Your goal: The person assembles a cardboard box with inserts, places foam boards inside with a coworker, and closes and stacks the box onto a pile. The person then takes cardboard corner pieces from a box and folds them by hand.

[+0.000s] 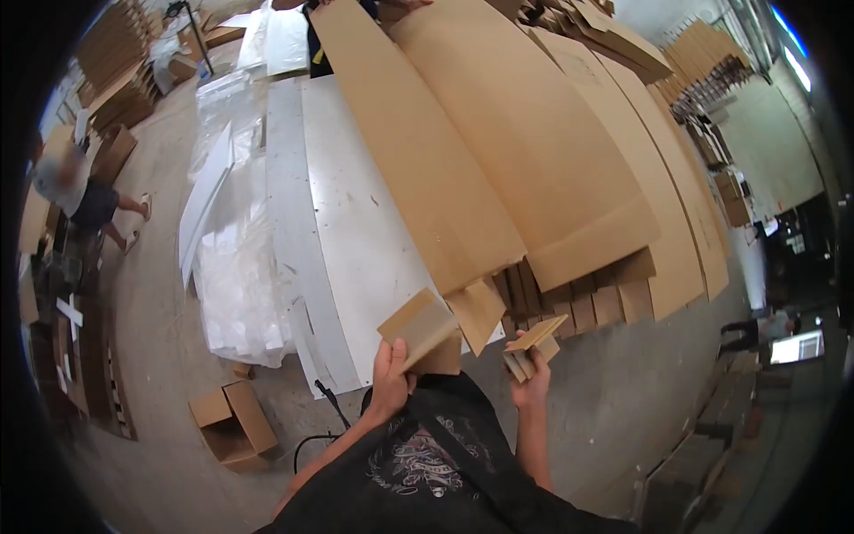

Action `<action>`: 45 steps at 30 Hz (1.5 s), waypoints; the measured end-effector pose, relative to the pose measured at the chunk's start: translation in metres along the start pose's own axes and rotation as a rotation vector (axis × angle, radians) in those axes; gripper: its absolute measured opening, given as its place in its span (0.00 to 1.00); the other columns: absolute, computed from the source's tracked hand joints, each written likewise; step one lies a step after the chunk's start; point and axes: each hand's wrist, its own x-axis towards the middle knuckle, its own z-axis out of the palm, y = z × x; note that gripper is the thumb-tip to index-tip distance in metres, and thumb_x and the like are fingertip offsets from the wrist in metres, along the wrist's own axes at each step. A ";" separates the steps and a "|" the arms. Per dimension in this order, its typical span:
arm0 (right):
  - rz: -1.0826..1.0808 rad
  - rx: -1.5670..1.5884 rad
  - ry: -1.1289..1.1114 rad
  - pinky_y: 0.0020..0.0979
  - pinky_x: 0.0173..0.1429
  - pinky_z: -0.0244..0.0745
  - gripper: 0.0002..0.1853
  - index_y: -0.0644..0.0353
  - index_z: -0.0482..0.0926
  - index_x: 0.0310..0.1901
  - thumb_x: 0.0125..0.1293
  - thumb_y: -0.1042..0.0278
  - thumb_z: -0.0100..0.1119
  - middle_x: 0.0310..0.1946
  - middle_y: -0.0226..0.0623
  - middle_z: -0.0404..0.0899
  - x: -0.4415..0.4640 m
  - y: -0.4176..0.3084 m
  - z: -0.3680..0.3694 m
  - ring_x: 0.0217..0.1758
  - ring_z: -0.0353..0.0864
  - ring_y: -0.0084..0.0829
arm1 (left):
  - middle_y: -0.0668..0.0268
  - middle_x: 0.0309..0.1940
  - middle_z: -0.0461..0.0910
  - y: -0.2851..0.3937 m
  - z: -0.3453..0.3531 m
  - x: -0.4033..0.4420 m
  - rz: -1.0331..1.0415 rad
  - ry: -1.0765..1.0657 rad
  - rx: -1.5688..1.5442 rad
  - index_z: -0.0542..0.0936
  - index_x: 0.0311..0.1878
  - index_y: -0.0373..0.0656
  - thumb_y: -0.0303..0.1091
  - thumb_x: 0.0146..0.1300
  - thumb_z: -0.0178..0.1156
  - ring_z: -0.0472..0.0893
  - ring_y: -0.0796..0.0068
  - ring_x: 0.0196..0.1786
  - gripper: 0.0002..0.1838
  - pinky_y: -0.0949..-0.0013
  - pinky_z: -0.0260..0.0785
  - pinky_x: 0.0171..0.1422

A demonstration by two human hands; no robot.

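L-hand cardbd, shirt txt blurry

In front of you there is a long white surface, which has a grey strip along its left side and some small dark marks. Over its right part lies a long brown cardboard sheet; whether it touches the surface along all its length, you cannot see. The floor below is grey, with some spots. On this floor, at your left, there is an open cardboard box.
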 end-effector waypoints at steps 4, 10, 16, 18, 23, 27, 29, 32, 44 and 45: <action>-0.027 0.206 -0.060 0.41 0.61 0.82 0.25 0.65 0.78 0.64 0.82 0.51 0.46 0.56 0.51 0.85 0.043 0.008 0.025 0.60 0.84 0.44 | 0.69 0.32 0.77 0.002 -0.021 -0.003 0.191 0.215 -0.160 0.75 0.56 0.42 0.50 0.85 0.48 0.69 0.82 0.20 0.19 0.76 0.60 0.19; -0.133 0.127 -0.289 0.41 0.61 0.80 0.26 0.65 0.78 0.63 0.81 0.50 0.47 0.63 0.50 0.81 0.072 -0.027 0.102 0.62 0.82 0.39 | 0.69 0.30 0.77 -0.010 -0.067 -0.003 0.420 0.893 -0.368 0.76 0.54 0.45 0.49 0.83 0.47 0.70 0.83 0.23 0.18 0.77 0.58 0.24; 0.211 -0.325 -0.258 0.42 0.69 0.77 0.33 0.58 0.73 0.72 0.80 0.38 0.53 0.73 0.38 0.72 0.122 0.034 0.088 0.72 0.75 0.35 | 0.71 0.31 0.76 0.028 -0.119 -0.016 0.703 1.241 -0.460 0.78 0.49 0.44 0.45 0.81 0.49 0.68 0.80 0.26 0.15 0.75 0.58 0.30; 0.289 -0.090 -0.331 0.41 0.68 0.78 0.34 0.52 0.70 0.75 0.80 0.36 0.53 0.71 0.33 0.74 0.119 0.056 0.084 0.71 0.75 0.32 | 0.71 0.30 0.75 0.044 -0.114 -0.026 0.784 1.298 -0.444 0.78 0.48 0.45 0.46 0.80 0.50 0.67 0.80 0.26 0.15 0.76 0.57 0.30; 0.265 0.126 -0.296 0.31 0.52 0.80 0.21 0.54 0.76 0.66 0.84 0.50 0.49 0.54 0.30 0.83 0.145 0.041 0.061 0.50 0.84 0.29 | 0.71 0.25 0.71 0.066 -0.074 -0.039 0.790 1.432 -0.404 0.75 0.43 0.45 0.51 0.79 0.50 0.67 0.81 0.25 0.18 0.76 0.53 0.29; 0.017 0.182 -0.397 0.41 0.60 0.85 0.22 0.65 0.74 0.67 0.84 0.56 0.51 0.63 0.46 0.83 0.127 -0.015 0.082 0.60 0.86 0.37 | 0.71 0.25 0.72 0.065 -0.036 -0.028 0.835 1.284 -0.379 0.77 0.42 0.46 0.50 0.79 0.51 0.68 0.81 0.25 0.17 0.76 0.53 0.29; -0.015 0.044 -0.448 0.39 0.66 0.81 0.25 0.67 0.76 0.66 0.87 0.53 0.43 0.68 0.45 0.80 0.124 -0.024 0.071 0.65 0.82 0.36 | 0.71 0.25 0.72 0.062 -0.022 -0.025 0.847 1.180 -0.382 0.78 0.42 0.46 0.48 0.80 0.51 0.67 0.80 0.24 0.17 0.76 0.54 0.28; 0.041 -0.014 -0.471 0.37 0.68 0.78 0.23 0.67 0.77 0.66 0.86 0.56 0.48 0.65 0.42 0.81 0.128 -0.023 0.055 0.64 0.81 0.34 | 0.71 0.25 0.71 0.066 0.022 -0.019 0.818 1.077 -0.336 0.78 0.43 0.45 0.47 0.80 0.49 0.67 0.81 0.24 0.17 0.76 0.55 0.27; -0.323 -0.335 -0.318 0.33 0.67 0.72 0.23 0.70 0.74 0.67 0.85 0.57 0.52 0.61 0.38 0.80 0.088 -0.064 0.063 0.64 0.77 0.29 | 0.55 0.35 0.78 0.044 0.056 0.011 0.911 0.870 0.467 0.73 0.49 0.34 0.47 0.85 0.48 0.77 0.60 0.32 0.21 0.57 0.71 0.40; -0.420 -0.360 -0.322 0.33 0.69 0.72 0.25 0.71 0.73 0.69 0.85 0.56 0.52 0.64 0.39 0.79 0.091 -0.073 0.071 0.66 0.76 0.29 | 0.49 0.35 0.78 0.036 0.030 0.020 0.876 0.953 0.824 0.74 0.46 0.31 0.45 0.85 0.49 0.81 0.50 0.35 0.22 0.47 0.73 0.45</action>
